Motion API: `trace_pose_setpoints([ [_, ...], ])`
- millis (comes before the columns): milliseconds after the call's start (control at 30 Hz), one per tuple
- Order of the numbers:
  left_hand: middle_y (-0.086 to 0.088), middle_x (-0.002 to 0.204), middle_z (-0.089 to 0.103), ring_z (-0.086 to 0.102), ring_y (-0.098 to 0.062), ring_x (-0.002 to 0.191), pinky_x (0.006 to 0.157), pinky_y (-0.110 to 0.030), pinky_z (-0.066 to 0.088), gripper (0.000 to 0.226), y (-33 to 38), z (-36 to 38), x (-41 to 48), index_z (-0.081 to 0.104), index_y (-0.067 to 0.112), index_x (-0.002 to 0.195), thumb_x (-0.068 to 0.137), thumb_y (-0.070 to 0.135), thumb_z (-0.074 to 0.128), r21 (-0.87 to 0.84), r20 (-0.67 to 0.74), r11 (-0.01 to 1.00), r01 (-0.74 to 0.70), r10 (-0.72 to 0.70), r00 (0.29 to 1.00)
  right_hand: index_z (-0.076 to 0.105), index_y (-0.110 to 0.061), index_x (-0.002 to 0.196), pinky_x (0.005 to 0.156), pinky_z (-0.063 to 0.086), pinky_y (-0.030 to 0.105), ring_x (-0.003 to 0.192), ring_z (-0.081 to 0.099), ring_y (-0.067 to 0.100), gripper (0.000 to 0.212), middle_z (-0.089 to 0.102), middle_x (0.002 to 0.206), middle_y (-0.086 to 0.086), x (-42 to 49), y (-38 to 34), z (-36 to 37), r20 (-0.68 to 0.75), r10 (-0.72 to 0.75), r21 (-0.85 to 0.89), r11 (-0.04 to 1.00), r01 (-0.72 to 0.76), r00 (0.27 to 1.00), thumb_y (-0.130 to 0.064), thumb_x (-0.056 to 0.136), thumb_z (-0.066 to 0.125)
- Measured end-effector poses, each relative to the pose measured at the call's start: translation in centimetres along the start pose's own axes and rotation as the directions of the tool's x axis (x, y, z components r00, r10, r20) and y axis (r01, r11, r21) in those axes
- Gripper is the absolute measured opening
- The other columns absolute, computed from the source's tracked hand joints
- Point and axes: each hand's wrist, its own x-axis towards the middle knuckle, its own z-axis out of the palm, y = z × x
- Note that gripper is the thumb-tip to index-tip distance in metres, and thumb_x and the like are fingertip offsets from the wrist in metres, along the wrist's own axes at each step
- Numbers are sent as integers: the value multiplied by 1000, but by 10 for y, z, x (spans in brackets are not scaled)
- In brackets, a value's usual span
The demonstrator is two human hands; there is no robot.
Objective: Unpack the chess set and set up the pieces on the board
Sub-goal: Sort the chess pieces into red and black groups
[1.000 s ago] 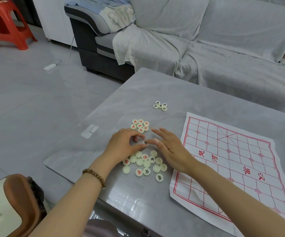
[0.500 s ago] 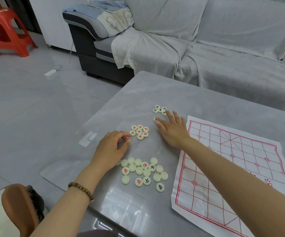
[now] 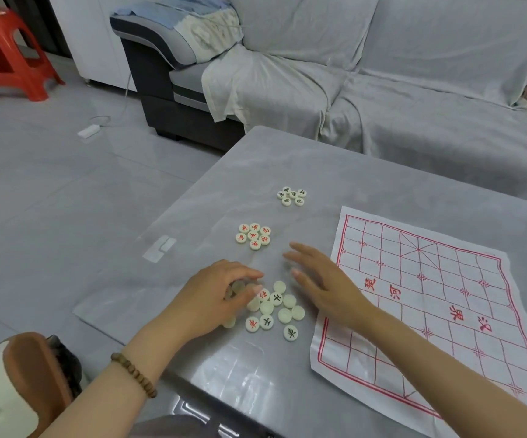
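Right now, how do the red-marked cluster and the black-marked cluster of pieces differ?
Ink: the red-marked cluster carries red characters, the black-marked cluster black ones. Place: the red-marked cluster lies nearer the person, the black-marked cluster farther back. Shared: cream round discs, face up, on the table, off the board.

Cream discs, red ink and black ink on grey.

The glossy grey table top (image 3: 350, 184) carries a white cloth board (image 3: 445, 311) printed with a red border, red grid and red characters. The middle cluster of cream round pieces (image 3: 253, 236) shows red characters, the far cluster of cream pieces (image 3: 291, 196) black ones, and the near pile of cream discs (image 3: 276, 311) mixes red, black and blank faces. A brown wooden bead bracelet (image 3: 134, 374) is at near left, a red plastic stool (image 3: 6, 55) at far left, and a pale grey sofa cover (image 3: 414, 90) beyond.
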Motion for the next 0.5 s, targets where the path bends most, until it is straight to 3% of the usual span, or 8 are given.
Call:
trace_pose_setpoints([
  [100, 24, 116, 59, 44, 8, 111, 97, -20, 36, 51, 6, 3, -13, 61, 35, 120, 86, 62, 34, 93, -25, 986, -136, 138, 990, 51, -28, 132, 107, 21, 16, 128, 32, -4, 36, 41, 139, -19, -30, -3, 5, 62, -87, -94, 991, 93, 994, -34, 98, 40],
  [167, 22, 125, 54, 40, 5, 118, 101, -20, 30, 58, 11, 10, -17, 56, 33, 126, 88, 62, 24, 145, -7, 973, -180, 183, 983, 57, -27, 127, 103, 26, 19, 122, 43, 2, 39, 52, 133, -12, -41, -3, 8, 30, -116, -158, 980, 120, 993, -38, 96, 35],
  [333, 18, 141, 40, 26, -3, 132, 105, -15, 8, 72, 23, 30, -10, 40, 29, 140, 85, 58, 2, 284, 70, 941, -184, 171, 983, 66, -25, 115, 93, 32, 23, 107, 54, 13, 46, 62, 115, -7, -47, -3, 12, -48, -93, -233, 969, 80, 994, -46, 91, 34],
  [433, 15, 129, 50, 35, -5, 124, 99, -16, 17, 66, 25, 31, -2, 49, 28, 131, 88, 52, 6, 271, 35, 948, -166, 163, 986, 69, -26, 111, 89, 39, 27, 98, 55, 14, 39, 62, 106, -6, -38, -6, 11, -87, -22, -213, 977, 3, 996, -47, 89, 44],
  [500, 14, 122, 53, 38, -6, 118, 92, -18, 22, 50, 28, 30, 5, 53, 27, 127, 96, 47, 20, 246, 14, 960, -132, 133, 991, 71, -26, 107, 86, 41, 30, 94, 57, 15, 26, 63, 102, -5, -33, -9, 12, -124, 30, -179, 982, -52, 992, -38, 87, 59],
])
